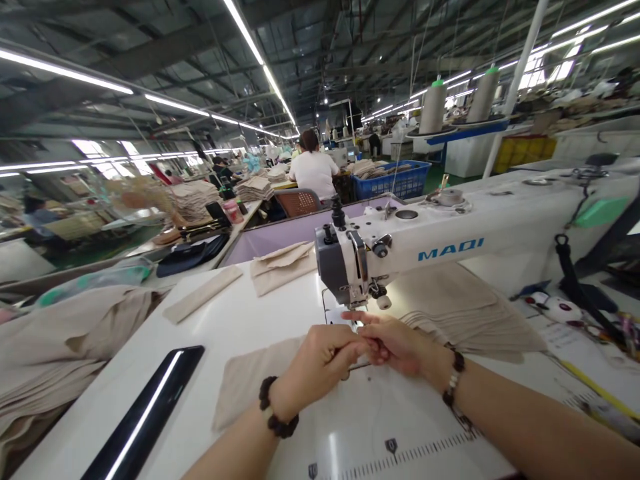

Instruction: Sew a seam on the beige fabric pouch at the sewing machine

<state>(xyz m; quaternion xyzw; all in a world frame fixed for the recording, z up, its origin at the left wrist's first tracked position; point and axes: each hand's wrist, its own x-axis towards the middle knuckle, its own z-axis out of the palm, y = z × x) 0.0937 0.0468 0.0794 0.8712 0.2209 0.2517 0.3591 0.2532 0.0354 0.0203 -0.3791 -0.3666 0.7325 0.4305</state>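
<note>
My left hand (320, 363) and my right hand (400, 343) meet just in front of the needle area of a white sewing machine (450, 233). The left fingers are curled and pressed together against the right hand's fingertips. On the right hand the index finger stretches toward the presser foot, while the other fingers are bent inward. Whatever lies between the fingers is hidden or too small to name. A beige fabric piece (240, 383) lies flat beside and partly behind my left hand. Under the machine arm rests a fanned stack of beige fabric pieces (465, 313).
A glossy black strip (145, 413) lies at the table's left. Beige pieces (280, 267) sit behind, with piled fabric (55, 353) off the left edge. Thread cones (433, 108) stand back right. A person in white (314, 170) sits ahead near a blue basket (393, 181).
</note>
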